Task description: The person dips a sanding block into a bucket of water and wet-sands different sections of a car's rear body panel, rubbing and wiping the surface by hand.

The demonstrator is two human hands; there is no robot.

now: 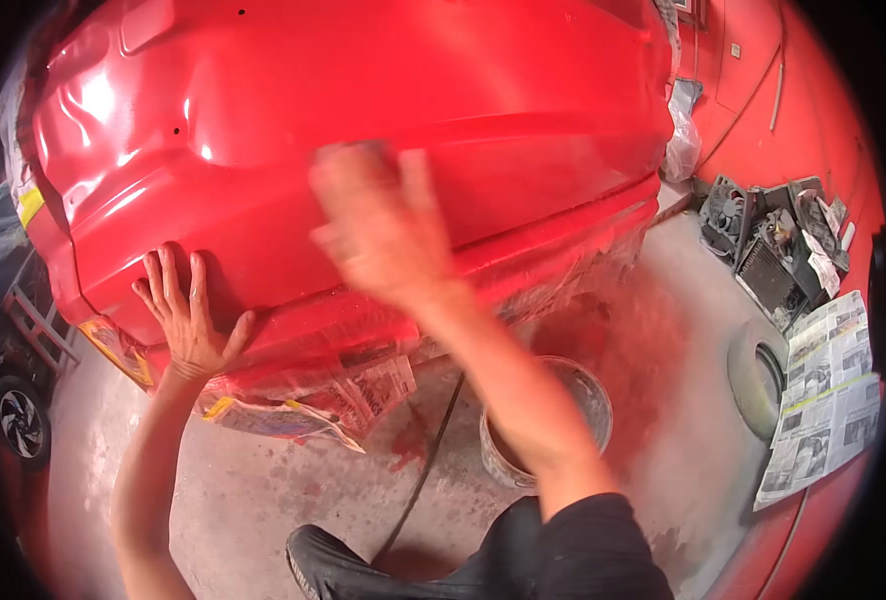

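A large glossy red car body panel (293, 225) fills the upper middle of the head view. My left hand (191, 322) rests on its lower left part, fingers spread and nothing held. Near the panel's middle, my right hand (388, 235) is smeared by motion. A dark grey pad (371, 155) shows at its fingers, pressed against the red surface; its exact kind is too blurred to tell. Newspaper (378, 388) and yellow masking tape (221, 407) hang along the panel's lower edge.
Below my right forearm a bucket (595, 400) stands on the concrete floor (253, 480). At right are a tire (753, 380), newspaper sheets (823, 400) and a heap of car parts (773, 240). A dark car's wheel (21, 422) shows at left. A cable (423, 480) crosses the floor.
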